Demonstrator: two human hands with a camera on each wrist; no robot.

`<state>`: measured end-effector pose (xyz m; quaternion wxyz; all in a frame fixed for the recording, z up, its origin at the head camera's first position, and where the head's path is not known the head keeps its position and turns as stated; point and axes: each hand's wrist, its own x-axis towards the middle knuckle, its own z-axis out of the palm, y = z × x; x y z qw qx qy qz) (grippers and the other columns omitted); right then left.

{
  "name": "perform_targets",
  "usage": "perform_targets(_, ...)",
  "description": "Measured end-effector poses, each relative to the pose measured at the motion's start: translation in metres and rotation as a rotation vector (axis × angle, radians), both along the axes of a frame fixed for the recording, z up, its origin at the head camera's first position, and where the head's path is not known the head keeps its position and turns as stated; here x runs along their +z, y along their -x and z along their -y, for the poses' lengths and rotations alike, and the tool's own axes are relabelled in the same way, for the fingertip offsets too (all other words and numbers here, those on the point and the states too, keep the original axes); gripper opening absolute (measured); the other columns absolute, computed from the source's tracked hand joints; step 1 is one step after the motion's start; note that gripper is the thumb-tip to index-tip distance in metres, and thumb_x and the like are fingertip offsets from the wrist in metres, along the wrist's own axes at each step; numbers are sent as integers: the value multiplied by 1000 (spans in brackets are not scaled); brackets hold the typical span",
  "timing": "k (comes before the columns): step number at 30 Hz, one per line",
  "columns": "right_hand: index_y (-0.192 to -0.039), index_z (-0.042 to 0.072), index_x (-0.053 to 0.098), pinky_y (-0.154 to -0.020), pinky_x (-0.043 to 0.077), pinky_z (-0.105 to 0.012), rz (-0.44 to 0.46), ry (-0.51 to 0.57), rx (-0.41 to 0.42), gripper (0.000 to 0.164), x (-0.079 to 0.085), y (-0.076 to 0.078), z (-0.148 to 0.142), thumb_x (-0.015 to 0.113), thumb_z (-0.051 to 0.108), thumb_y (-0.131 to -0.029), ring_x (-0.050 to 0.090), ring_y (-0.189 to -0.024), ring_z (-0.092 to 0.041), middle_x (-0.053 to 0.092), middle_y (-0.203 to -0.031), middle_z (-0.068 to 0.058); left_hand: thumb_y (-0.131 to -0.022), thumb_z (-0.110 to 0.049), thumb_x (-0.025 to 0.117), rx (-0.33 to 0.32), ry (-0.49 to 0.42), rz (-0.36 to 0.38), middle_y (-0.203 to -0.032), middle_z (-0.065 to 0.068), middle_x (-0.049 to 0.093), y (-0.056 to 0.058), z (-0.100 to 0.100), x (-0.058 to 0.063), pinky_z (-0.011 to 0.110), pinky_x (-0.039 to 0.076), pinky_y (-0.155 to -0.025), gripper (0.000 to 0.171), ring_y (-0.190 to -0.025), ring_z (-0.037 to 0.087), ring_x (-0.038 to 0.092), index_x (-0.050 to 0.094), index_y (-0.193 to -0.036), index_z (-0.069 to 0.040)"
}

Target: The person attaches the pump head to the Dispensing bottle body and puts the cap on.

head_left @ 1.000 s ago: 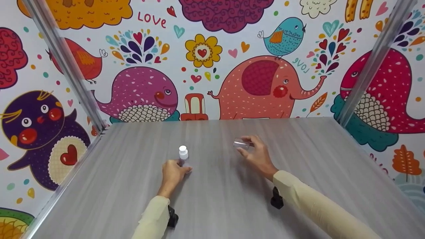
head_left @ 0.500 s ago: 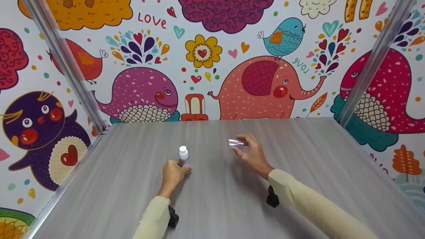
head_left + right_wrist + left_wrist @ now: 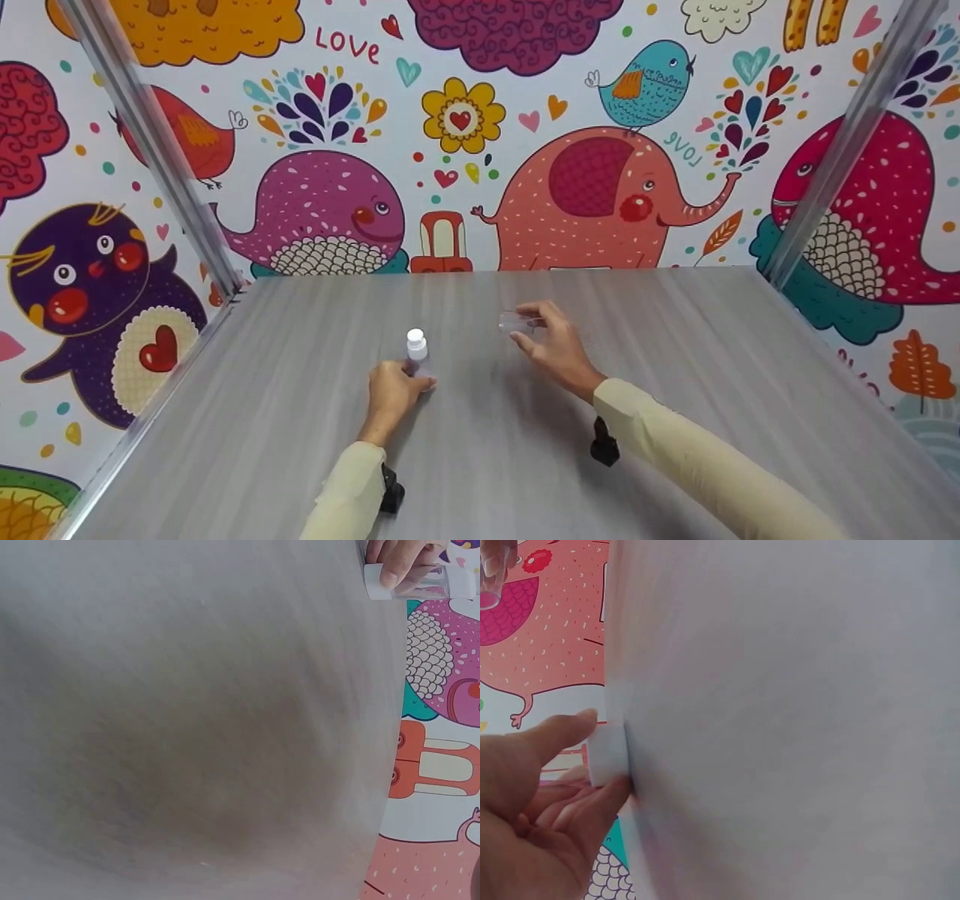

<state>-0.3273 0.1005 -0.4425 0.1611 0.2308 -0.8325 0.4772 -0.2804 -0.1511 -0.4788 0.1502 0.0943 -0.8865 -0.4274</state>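
Note:
A small bottle (image 3: pixel 417 346) with a white top and clear body stands upright on the table, left of centre in the head view. My left hand (image 3: pixel 391 390) grips it low down, thumb on one side and fingers on the other. In the left wrist view the white base (image 3: pixel 609 756) shows between thumb and fingers. To the right, my right hand (image 3: pixel 559 352) holds a clear, hollow cap (image 3: pixel 516 322) between thumb and fingers, tilted sideways above the table and apart from the bottle. The right wrist view shows the bottle's clear middle (image 3: pixel 424 583) and its white ends.
The wood-grain table (image 3: pixel 487 450) reaches back to a wall (image 3: pixel 465 180) printed with cartoon animals. Metal posts rise at the back left (image 3: pixel 161 165) and back right (image 3: pixel 832 157) corners. Black wrist devices hang below both sleeves.
My right hand has moved left with the clear cap, closer to the bottle. The left hand and the bottle have stayed in place; the head view has shifted very slightly.

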Motion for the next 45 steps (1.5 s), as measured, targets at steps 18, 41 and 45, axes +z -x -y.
perform_targets(18,-127,11,58,-104,51,-40,-30,-81,50,40,6,-2,18,73,11,-91,62,-117,-23,63,-124,-6,-74,-8,85,13,22,20,-98,24,75,0,-2,0,46,56,-80,32,-83,25,68,75,-98,10)
perform_targets(41,-124,8,58,-102,51,-34,-87,-116,132,35,8,-1,34,71,9,-91,62,-117,-20,59,-122,-9,-70,-8,87,-1,22,-39,-80,18,76,-1,1,1,36,50,-65,21,-66,17,49,76,-81,7)
perform_targets(45,-122,9,60,-100,53,-34,-80,-116,128,34,11,0,39,73,8,-90,64,-114,-21,60,-120,-11,-71,-8,86,2,21,-25,-82,18,76,-1,-1,1,37,50,-65,21,-66,17,49,77,-83,7)
